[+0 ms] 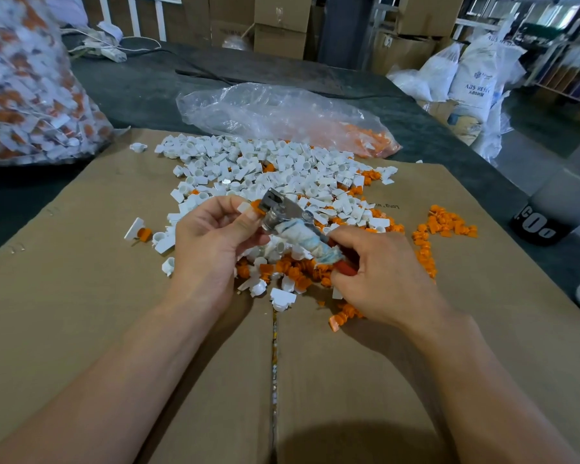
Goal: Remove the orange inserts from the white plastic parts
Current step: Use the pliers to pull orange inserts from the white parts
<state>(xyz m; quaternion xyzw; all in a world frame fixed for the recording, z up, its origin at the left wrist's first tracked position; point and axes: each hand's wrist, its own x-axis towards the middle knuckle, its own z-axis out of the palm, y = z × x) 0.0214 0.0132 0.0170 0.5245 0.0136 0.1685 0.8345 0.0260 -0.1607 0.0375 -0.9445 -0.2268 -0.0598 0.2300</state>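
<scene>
orange insert point(256, 206) in white part point(244, 207) pinched in left hand point(211, 236) fingers, touching pliers point(275, 209) head just right; right hand point(379, 272) gripping wrapped handle, axis near-right to far-left.

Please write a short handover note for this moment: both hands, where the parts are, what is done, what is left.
The left hand pinches one white part, its orange insert at the tool's metal head.
The right hand grips the tool by its wrapped handle.
Done: emptied white parts heaped on the cardboard; loose orange inserts under the hands and in a heap to the right.
Left: some parts there keep their inserts; the full bag at far left.
</scene>
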